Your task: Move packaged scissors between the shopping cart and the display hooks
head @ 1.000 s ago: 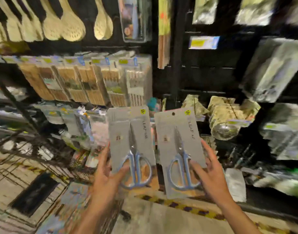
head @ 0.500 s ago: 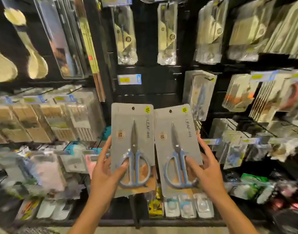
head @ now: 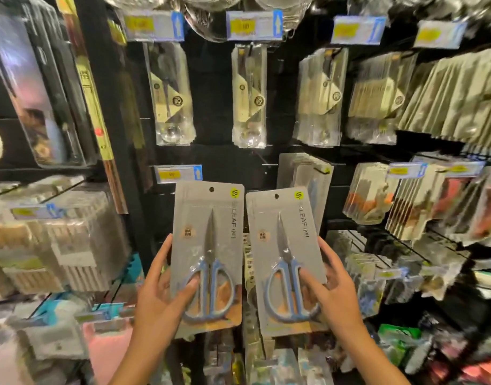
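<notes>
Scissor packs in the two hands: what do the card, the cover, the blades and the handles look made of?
Left-hand pack: matte grey card, likely cardboard, with punched hang hole; its glossy clear cover glints, probably plastic blister. Right-hand pack looks identical. Blades: dark, shiny, seemingly steel. Handles: smooth pale blue, likely plastic.

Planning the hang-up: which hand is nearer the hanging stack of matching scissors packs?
Right. The right hand is just below the hanging stack; the left hand is farther off, lower and to its left.
</notes>
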A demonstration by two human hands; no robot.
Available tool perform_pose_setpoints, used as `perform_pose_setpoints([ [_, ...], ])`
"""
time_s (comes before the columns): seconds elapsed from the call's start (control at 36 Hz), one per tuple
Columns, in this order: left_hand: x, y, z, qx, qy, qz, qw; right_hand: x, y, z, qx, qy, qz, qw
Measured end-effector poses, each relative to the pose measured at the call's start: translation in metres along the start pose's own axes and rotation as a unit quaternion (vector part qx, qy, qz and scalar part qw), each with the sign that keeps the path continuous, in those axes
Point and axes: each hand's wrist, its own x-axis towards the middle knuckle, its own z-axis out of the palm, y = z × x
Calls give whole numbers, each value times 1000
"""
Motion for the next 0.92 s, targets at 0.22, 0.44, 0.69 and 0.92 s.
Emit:
perform_pose_setpoints([
  [0.22, 31, -7, 1, 23, 16, 12, 1000, 42, 16, 20, 22, -8, -35, 999],
  [0.44, 47, -6, 12, 17, 50, 15, 999, 88, 23, 24, 54, -28, -22, 998],
  [0.69, 62, -9, 29, 23, 79, 30, 996, 112, 48, 23, 71, -30, -11, 997],
  [0.92, 72, -17, 38, 21, 95, 52, 994, 121, 70, 19, 63, -40, 0, 997],
])
